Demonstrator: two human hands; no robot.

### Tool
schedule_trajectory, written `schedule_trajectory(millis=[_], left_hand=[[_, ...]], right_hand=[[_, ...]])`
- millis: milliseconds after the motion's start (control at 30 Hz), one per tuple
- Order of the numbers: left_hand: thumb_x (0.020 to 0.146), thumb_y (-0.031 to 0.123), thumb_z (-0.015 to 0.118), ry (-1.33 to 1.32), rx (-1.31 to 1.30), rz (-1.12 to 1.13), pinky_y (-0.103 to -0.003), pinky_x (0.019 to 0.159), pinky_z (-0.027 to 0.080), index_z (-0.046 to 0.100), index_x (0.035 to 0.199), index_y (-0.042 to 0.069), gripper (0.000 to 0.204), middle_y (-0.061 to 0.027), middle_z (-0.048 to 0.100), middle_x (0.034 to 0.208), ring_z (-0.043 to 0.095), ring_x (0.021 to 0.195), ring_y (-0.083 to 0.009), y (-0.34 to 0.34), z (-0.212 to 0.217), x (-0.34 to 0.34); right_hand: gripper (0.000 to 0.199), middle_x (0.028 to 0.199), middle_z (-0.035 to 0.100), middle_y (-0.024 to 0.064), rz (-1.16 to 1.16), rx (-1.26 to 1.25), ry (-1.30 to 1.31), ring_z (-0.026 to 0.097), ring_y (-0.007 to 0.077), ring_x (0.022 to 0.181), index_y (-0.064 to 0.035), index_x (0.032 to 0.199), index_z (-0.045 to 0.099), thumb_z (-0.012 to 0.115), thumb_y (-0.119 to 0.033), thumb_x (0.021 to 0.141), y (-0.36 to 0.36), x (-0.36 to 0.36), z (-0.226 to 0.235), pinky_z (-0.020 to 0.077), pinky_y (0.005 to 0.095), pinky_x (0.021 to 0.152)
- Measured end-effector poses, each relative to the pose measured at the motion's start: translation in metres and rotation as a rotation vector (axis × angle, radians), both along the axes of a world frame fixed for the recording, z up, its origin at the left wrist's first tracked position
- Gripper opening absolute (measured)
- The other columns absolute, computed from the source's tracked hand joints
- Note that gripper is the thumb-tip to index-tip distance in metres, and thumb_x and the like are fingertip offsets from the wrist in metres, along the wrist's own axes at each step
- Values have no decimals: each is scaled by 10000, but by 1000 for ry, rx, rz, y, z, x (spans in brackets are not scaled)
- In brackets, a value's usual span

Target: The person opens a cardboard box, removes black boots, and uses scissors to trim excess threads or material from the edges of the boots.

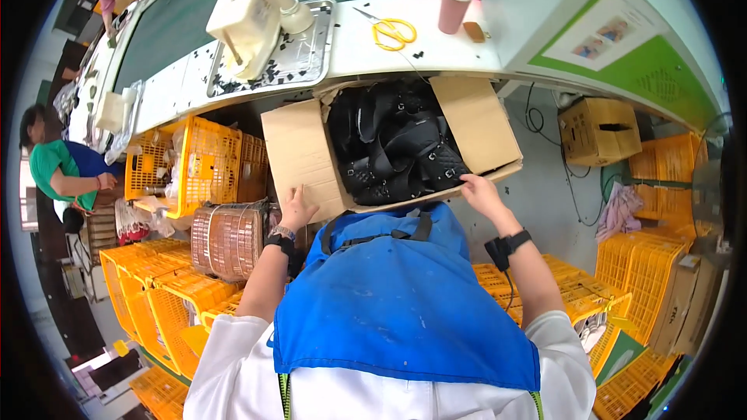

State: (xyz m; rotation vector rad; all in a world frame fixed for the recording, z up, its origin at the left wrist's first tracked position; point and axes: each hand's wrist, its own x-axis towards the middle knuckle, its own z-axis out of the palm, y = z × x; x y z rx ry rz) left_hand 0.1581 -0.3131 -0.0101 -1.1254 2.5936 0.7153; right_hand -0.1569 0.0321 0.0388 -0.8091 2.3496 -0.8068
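Note:
In front of me stands an open cardboard box [299, 157] with its side flaps folded out. Inside lie several black boot uppers [393, 140] with straps and metal buckles, piled loosely over each other. My left hand [296, 210] rests on the near end of the left flap, its fingers spread, holding nothing. At the box's near right corner, the thumb and fingers of my right hand [484, 196] close on the edge of a quilted black boot upper [442, 166]. The exact grip of those fingertips is small and partly hidden.
On the bench above the box are a metal tray [317, 62] with black scraps, a cream container [247, 23], yellow-handled scissors [394, 33] and a pink cup [456, 4]. Yellow crates [210, 159] flank me. Cables [572, 179] lie on the floor at right. Two people work at left.

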Motion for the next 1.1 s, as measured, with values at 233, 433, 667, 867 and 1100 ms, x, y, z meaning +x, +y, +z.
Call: schedule_trajectory(millis=[233,433,667,867,1100], left_hand=[[690,415,684,-79,488,34,-348,994,317,100,1358,-24,990,-280,389,1260,355,1212,-365,-39,-16,-39],[726,236,613,-167,-161,-852,-416,898,386,322,1283,148,635,-193,426,1235,397,1178,-299,-72,19,-98],[728,270,603,-319,-357,-1588,-452,938,273,632,958,222,237,-26,574,996,488,1029,-213,-97,-14,-156],[646,234,654,-172,-295,-1706,-355,792,356,644,834,165,201,-29,568,890,536,909,-188,-133,-12,-192],[668,166,612,126,-493,-1410,-375,934,322,575,922,113,262,-102,520,1057,441,1088,-239,-137,-30,-138]], right_hand=[[256,949,614,172,157,256,127,584,315,912,-69,952,637,563,-174,731,-145,23,-23,457,398,817],[238,914,620,181,180,569,-154,593,329,879,-74,892,656,539,-145,698,-168,87,-59,459,403,808],[324,1044,576,69,145,580,144,475,262,1068,-166,1034,617,522,-115,728,-161,157,-42,366,424,908],[231,953,591,42,136,629,298,489,231,1026,-209,938,652,552,-225,730,-177,155,-59,298,436,925],[290,1057,563,72,-33,291,15,509,276,1004,-132,988,616,566,-134,702,-196,102,-47,421,429,834]])
